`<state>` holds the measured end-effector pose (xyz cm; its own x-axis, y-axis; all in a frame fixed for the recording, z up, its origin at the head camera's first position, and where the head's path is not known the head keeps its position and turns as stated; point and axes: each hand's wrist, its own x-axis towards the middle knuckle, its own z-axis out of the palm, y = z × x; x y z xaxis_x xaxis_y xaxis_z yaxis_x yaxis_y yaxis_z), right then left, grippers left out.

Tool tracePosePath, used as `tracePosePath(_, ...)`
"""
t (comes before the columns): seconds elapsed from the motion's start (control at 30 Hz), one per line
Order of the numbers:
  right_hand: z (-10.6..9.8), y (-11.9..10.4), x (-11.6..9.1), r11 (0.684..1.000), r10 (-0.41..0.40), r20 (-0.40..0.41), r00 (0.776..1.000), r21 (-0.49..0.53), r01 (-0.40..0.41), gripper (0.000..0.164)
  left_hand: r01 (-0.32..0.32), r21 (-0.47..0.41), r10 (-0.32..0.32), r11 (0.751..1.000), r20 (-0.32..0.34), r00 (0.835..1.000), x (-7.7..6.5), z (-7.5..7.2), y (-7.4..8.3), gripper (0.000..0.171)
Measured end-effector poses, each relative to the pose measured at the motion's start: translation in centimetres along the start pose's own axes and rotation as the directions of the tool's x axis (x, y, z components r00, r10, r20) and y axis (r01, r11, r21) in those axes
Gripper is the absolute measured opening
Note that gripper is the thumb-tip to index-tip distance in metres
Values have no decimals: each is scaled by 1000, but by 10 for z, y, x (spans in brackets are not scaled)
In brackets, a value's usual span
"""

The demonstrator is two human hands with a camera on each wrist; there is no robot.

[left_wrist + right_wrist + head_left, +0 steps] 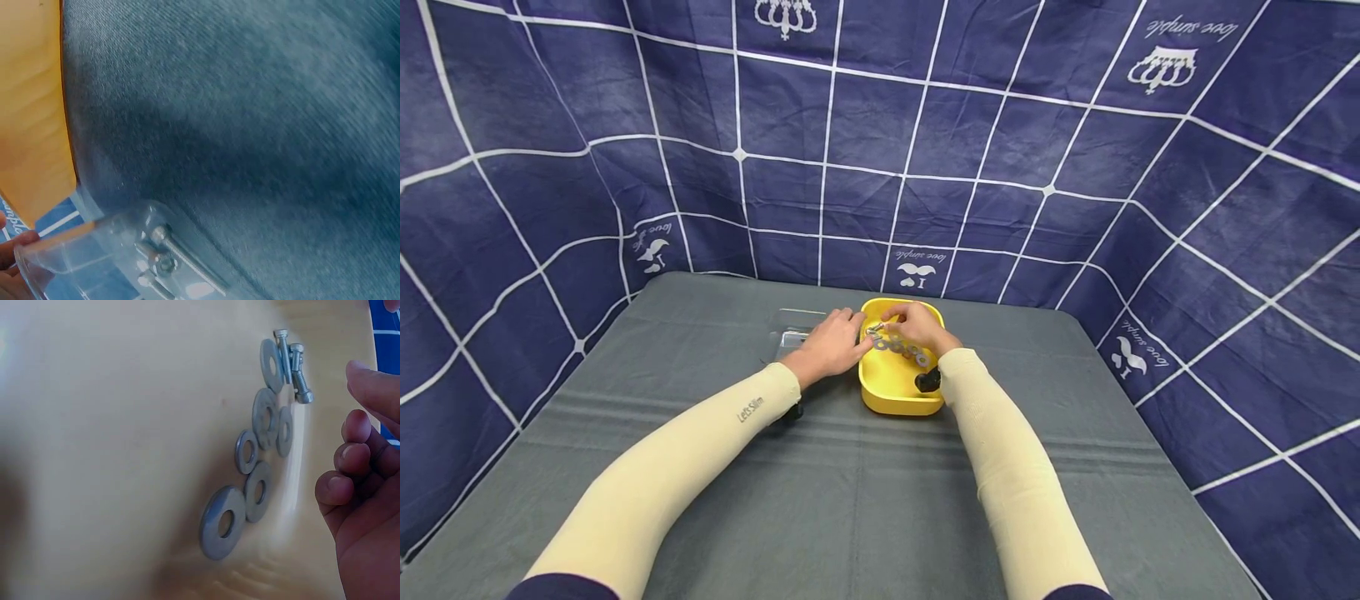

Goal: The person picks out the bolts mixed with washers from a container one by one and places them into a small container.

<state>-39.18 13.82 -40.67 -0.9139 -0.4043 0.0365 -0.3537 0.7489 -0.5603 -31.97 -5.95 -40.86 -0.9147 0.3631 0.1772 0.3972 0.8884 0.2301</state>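
Observation:
My left hand [831, 343] is at the left rim of a yellow bin [891, 407], its fingers relaxed. In the left wrist view its fingertips [14, 259] overlap the rim of a clear plastic box [75, 259] with several bolts [190, 259] in it. Over the bin's far part, my right hand [923, 327] has loosely bent fingers with nothing between them. Near those fingers, a few socket-head bolts [299, 372] lie in a cluster on the bin floor. Several flat washers [224, 523] trail from the bolts along the bin.
A grey cloth [850, 500] covers the table. Blue curtains [865, 125] with a white grid enclose its back and sides. The clear box [790, 340] stands left of the bin, partly hidden by my left hand. A black wrist camera [928, 381] overlaps the bin's near right side.

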Motion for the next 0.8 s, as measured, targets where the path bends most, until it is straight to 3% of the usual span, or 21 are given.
tracePosePath(0.47, 11, 9, 0, 998, -12, -4, 1000, 68, 12, 23, 20, -24, -20, 999, 30, 999, 1, 9, 4, 68)
tracePosePath(0.8, 23, 14, -3, 972, 82, 42, 996, 215, -89, 22, 32, -16, -31, 999, 49, 998, 2, 15, 8, 66)
